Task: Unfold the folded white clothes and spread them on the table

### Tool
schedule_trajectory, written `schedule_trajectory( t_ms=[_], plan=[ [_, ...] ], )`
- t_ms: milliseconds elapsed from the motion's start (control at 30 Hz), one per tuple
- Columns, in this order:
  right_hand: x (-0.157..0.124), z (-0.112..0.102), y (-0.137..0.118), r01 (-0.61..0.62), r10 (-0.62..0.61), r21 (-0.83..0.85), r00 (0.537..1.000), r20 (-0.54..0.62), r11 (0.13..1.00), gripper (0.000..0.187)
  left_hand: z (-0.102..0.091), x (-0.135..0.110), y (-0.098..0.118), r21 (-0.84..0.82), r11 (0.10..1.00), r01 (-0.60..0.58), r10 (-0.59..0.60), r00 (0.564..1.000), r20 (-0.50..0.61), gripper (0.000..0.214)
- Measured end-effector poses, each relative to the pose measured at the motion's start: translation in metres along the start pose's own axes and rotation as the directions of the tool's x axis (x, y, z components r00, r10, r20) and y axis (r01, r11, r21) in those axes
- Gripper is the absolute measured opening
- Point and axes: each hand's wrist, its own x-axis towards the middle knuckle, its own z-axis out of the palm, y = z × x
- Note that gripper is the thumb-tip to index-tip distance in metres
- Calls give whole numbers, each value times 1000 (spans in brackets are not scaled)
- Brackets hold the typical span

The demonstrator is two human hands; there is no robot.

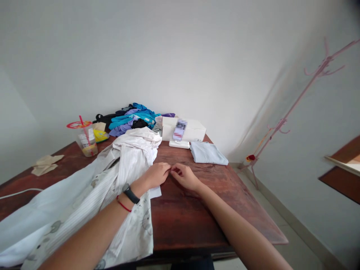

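My left hand (157,175) and my right hand (186,177) meet above the wooden table (191,221). Their fingertips touch or nearly touch. Both hands are closed, fingers curled in a pinch; whatever lies between them, if anything, is too small to make out. White and pale striped clothes (135,159) lie heaped just left of my left hand and spill along the table toward me, partly under my left forearm. Beyond my right hand rests a folded light blue cloth (208,153).
A white box (197,129) stands by the wall, with a phone on a white stand (179,144) before it. Colourful clothes (135,118) are piled at the back. A plastic cup with a straw (87,144) stands left. A pink coat rack (298,95) is at right.
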Motion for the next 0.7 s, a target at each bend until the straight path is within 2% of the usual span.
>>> schedule_trajectory(
  t_ms=[267, 467, 700],
  plan=[
    [-3, 7, -11, -33, 31, 67, 999, 21, 997, 18, -6, -6, 1, -57, 998, 25, -28, 998, -52, 22],
    [-5, 7, -16, -42, 40, 43, 998, 56, 998, 24, -5, -7, -2, -78, 995, 66, -70, 996, -50, 23],
    [-4, 7, -12, -20, 18, 42, 998, 54, 999, 26, -5, -7, -3, -99, 991, 94, -99, 994, -42, 25]
  ],
)
